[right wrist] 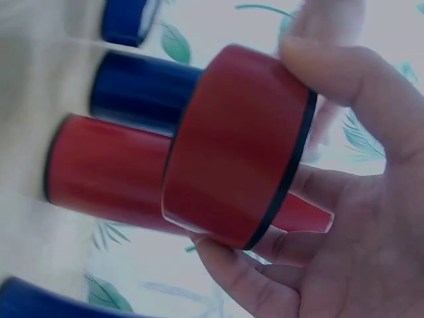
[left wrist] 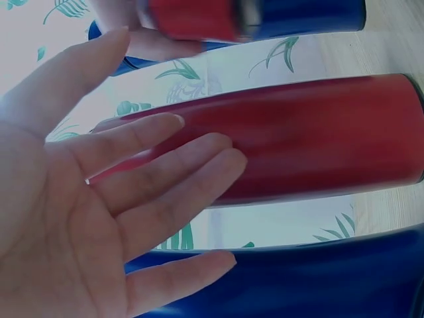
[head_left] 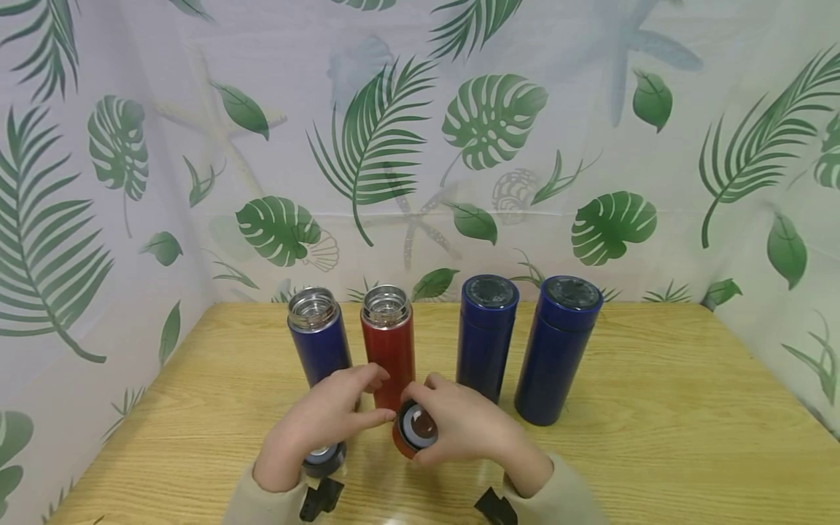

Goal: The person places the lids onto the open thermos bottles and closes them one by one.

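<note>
My right hand (head_left: 462,423) pinches a red thermos lid (right wrist: 235,146) between thumb and fingers. The lid is tilted, its hollow underside showing in the head view. Just behind it stands the red thermos (head_left: 391,343), uncapped, with a bare steel neck. My left hand (left wrist: 112,205) is open in front of that bottle, holding nothing, fingers spread and slightly bent. In the head view its thumb tip comes right at the rim of the red lid. Left of the red bottle is an uncapped blue thermos (head_left: 319,343), partly hidden by the left hand.
Below my left wrist a dark lid (head_left: 324,463) lies underside up on the wooden table (head_left: 669,408). Two capped blue thermoses, one (head_left: 487,343) nearer the middle and another (head_left: 558,357) farther right, stand upright. A leaf-printed cloth (head_left: 407,182) hangs behind the table.
</note>
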### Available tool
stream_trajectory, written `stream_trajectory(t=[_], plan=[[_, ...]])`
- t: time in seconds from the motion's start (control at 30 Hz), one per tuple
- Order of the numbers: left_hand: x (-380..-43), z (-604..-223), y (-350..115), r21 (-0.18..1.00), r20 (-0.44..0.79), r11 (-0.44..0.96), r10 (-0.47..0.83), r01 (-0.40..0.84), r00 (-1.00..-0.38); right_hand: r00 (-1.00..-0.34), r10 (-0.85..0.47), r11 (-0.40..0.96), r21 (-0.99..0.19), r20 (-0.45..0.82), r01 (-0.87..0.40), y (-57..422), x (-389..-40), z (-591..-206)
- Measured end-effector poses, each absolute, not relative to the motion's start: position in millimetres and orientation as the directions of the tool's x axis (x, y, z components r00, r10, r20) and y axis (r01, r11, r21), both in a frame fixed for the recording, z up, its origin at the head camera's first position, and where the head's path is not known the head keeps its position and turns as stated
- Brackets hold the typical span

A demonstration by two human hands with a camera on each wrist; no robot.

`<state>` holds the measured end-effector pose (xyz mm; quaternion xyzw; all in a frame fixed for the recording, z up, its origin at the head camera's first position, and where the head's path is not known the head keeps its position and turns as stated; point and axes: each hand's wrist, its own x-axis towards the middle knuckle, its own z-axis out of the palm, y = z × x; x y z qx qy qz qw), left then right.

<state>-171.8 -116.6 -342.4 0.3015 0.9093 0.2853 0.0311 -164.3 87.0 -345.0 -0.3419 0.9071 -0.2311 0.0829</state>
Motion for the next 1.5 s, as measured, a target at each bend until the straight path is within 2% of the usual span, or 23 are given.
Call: stream_trajectory(t=[0.37, 0.57, 0.7, 0.87, 1.13, 1.5], plan=[[-168, -335, -113, 0.490, 0.206, 0.718, 0.457, 0.495, -0.865, -0.791, -0.598, 0.645, -0.507, 0.131, -0.571, 104, -156, -325], [-157, -331, -101, 0.436, 0.300, 0.813, 0.273, 0.386, -0.914, -0.817, -0.546, 0.646, -0.525, 0.188, -0.553, 114, -153, -317], [-155, -331, -92, 0.468, 0.372, 0.822, 0.151, 0.325, -0.916, -0.821, -0.529, 0.651, -0.517, 0.215, -0.555, 119, -152, -313], [-162, -338, -86, 0.584, 0.391, 0.755, 0.059, 0.298, -0.918, -0.821, -0.524, 0.653, -0.511, 0.228, -0.559, 123, -152, -311], [-182, -359, -80, 0.789, 0.362, 0.523, 0.029, 0.323, -0.932, -0.830, -0.500, 0.643, -0.536, 0.246, -0.547, 124, -152, -309], [-194, -374, -80, 0.823, 0.373, 0.441, 0.054, 0.357, -0.926, -0.830, -0.475, 0.607, -0.573, 0.292, -0.550, 124, -154, -307]])
